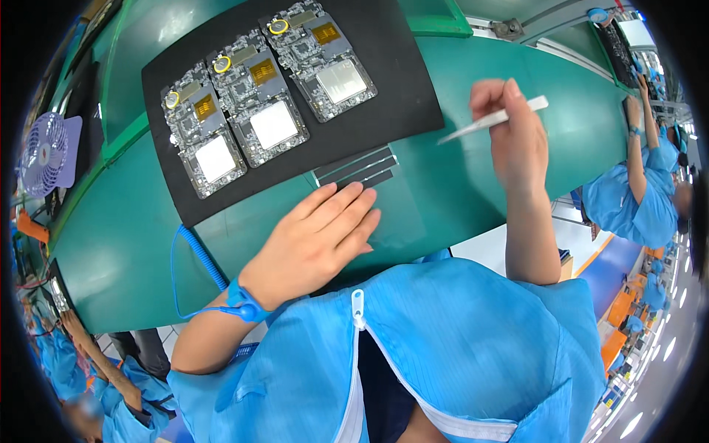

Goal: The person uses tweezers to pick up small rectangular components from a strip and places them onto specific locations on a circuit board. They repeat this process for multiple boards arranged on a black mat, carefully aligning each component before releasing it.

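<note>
My left hand (317,240) lies flat on the green table (473,177), fingers together, its fingertips at the near end of a small sheet of dark strips (360,168). It holds nothing. My right hand (513,136) is raised above the table to the right and pinches white tweezers (491,120), their tip pointing left toward the strips. A black mat (384,66) beyond the strips carries three circuit boards (267,90) side by side, each with a silver shield, an orange patch and a round coin cell.
A blue wrist strap with a coiled blue cord (193,255) runs from my left wrist off the table's edge. A small purple fan (46,153) stands at the far left. Other people in blue coats work at the right (635,192) and lower left (111,384).
</note>
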The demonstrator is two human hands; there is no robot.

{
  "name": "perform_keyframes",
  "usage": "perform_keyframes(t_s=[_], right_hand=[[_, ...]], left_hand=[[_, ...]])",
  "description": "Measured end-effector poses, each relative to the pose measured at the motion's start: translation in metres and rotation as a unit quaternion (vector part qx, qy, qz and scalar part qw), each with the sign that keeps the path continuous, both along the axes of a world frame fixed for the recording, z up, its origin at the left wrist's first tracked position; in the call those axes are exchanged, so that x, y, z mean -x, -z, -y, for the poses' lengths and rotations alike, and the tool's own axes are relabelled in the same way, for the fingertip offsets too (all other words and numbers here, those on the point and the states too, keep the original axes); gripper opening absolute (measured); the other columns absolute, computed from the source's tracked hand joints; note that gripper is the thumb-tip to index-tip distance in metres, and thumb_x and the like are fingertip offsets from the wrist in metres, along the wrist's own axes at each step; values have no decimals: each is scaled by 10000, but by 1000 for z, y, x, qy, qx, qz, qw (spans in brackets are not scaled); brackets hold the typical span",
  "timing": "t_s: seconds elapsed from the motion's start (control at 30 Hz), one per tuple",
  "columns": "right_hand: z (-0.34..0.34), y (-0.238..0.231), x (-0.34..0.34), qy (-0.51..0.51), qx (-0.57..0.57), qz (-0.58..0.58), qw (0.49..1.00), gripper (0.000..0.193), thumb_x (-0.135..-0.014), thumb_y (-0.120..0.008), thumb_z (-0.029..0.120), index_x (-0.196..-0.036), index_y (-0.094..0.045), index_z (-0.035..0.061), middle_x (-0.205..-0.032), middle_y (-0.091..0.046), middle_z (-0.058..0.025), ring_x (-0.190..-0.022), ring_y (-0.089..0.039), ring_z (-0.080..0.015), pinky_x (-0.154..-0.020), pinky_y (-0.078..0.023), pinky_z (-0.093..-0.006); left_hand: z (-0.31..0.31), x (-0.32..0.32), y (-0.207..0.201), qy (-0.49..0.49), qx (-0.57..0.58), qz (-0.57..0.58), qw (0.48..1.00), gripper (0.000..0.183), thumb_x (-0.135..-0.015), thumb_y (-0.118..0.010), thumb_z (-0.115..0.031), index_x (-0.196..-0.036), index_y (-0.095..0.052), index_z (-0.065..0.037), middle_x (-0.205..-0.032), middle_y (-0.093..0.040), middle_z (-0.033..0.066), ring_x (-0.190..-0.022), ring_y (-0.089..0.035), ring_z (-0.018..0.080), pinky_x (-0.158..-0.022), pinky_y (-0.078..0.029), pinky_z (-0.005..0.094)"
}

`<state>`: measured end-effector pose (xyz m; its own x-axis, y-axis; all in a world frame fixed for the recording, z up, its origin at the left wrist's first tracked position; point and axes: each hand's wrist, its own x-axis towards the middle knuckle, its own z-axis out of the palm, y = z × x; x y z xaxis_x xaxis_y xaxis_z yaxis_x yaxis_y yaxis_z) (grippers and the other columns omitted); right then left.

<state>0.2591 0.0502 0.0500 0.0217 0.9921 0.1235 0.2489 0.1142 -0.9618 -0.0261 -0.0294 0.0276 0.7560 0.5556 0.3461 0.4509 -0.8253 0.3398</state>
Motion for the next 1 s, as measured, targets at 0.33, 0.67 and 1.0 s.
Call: perform_keyframes(t_s=[0.33,0.67,1.0], right_hand=[[46,23,12,-46,140,-118,982,469,-1066,-441,434,-868,-586,35,-654,-565,-1,-503,-495,-41,-468,-382,-188],[44,17,17,-20,203,-83,975,271,-868,-795,153,-917,-563,22,-721,-627,-32,-550,-592,-64,-479,-462,-187],[48,22,18,-43,169,-82,981,267,-888,-775,150,-956,-558,10,-753,-641,-52,-584,-619,-78,-509,-488,-192]], left_hand=[[-10,-30,3,-13,33,-43,998,586,-738,-781,-304,-1181,-627,49,-1249,-596,167,-1134,-568,295,-919,-500,393],[-12,-26,6,-6,38,-39,999,598,-745,-768,-326,-1191,-629,47,-1238,-593,179,-1173,-562,337,-982,-498,435],[-12,-25,8,-7,33,-43,998,591,-750,-763,-331,-1193,-639,39,-1236,-594,173,-1194,-559,337,-990,-506,435]])
